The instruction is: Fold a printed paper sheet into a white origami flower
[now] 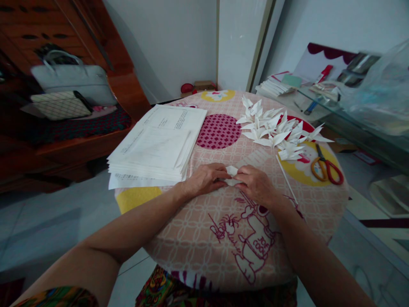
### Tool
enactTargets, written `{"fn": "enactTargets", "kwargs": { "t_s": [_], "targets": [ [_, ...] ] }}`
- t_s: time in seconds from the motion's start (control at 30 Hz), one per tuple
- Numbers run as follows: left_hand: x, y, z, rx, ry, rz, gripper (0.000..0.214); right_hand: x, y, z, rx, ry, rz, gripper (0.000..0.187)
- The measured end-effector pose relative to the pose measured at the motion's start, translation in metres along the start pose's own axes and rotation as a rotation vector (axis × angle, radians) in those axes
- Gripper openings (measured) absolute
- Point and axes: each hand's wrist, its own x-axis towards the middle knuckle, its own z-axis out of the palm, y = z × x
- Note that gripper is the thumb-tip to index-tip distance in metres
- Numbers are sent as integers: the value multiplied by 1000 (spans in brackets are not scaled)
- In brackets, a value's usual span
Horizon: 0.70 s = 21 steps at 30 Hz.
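A small piece of folded white paper lies on the round table's patterned pink cloth. My left hand and my right hand meet over it, fingers curled and pinching its edges from either side. Behind my hands lies a heap of finished white folded paper shapes. A thick stack of white sheets sits at the table's left.
Orange-handled scissors lie at the right edge of the table, and a thin white stick rests beside my right hand. A glass-topped table with books and a plastic bag stands to the right. A wooden bench with bags is on the left.
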Motion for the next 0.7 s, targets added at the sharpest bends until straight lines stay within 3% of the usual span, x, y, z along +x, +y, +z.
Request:
{"fn": "enactTargets", "kwargs": {
  "t_s": [0.23, 0.43, 0.7],
  "targets": [
    [1, 4, 1, 155, -23, 48, 25, 0, -2, 0, -31, 2, -18, 9],
    [0, 0, 6, 127, 21, 63, 24, 0, 1, 1, 0, 24, -26, 10],
    [4, 6, 5, -90, 67, -112, 16, 0, -3, 1, 131, 89, 73, 16]
  ]
}}
